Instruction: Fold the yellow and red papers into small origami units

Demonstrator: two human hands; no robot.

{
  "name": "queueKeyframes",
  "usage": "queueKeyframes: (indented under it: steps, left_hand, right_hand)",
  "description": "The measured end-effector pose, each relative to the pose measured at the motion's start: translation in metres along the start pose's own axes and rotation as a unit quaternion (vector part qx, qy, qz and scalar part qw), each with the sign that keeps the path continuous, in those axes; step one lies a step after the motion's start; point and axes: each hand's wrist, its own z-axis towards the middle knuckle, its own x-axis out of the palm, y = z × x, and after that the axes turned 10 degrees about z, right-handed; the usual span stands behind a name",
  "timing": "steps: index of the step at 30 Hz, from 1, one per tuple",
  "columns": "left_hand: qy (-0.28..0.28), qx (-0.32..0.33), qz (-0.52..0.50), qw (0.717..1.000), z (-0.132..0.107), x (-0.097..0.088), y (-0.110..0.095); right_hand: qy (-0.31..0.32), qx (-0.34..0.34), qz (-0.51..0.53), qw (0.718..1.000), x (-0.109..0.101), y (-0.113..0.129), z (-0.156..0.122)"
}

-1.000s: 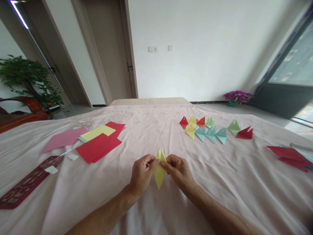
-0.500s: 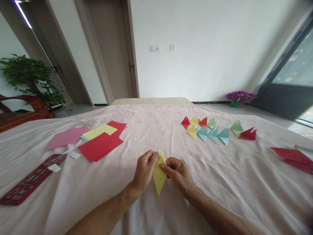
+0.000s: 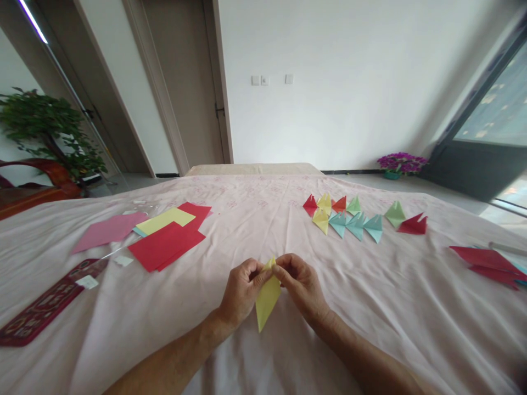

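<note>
One yellow folded paper (image 3: 267,302), over the near middle of the cloth-covered counter (image 3: 247,230). Left hand (image 3: 239,286) and right hand (image 3: 302,281) both pinch its upper end, thumbs close together. Change: right hand higher than a moment ago, upper points mostly covered, lower tip swung left. Probably that end being shaped. Folded pieces (image 3: 355,226) toward far right corner; flat sheets (image 3: 164,247) toward left edge.

Soft, moderately bright daylight appears to enter through the glazed door (image 3: 494,109) beyond the tabletop's (image 3: 255,219) right edge, where the floor (image 3: 505,216) glares white. The wall (image 3: 329,120) darkens toward that side. Wide-angle distortion tilts the door frame (image 3: 158,88). Plaque (image 3: 43,307) lettering near the tabletop's left edge is blurred.
</note>
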Motion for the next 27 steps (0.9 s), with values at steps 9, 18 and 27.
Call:
queueKeyframes:
  steps: [9,18,27]
  left_hand:
    - [0.019,-0.016,0.113,0.993,0.015,0.002,0.017]
    - [0.004,-0.037,0.256,0.966,0.03,-0.01,0.033]
    - [-0.037,0.071,0.32,0.944,0.027,-0.013,0.037]
  right_hand:
    - [-0.039,0.01,0.02,0.999,-0.006,0.002,0.008]
    - [0.226,-0.199,-0.297,0.906,-0.013,0.001,0.007]
    - [0.26,-0.186,-0.375,0.87,-0.014,-0.007,0.012]
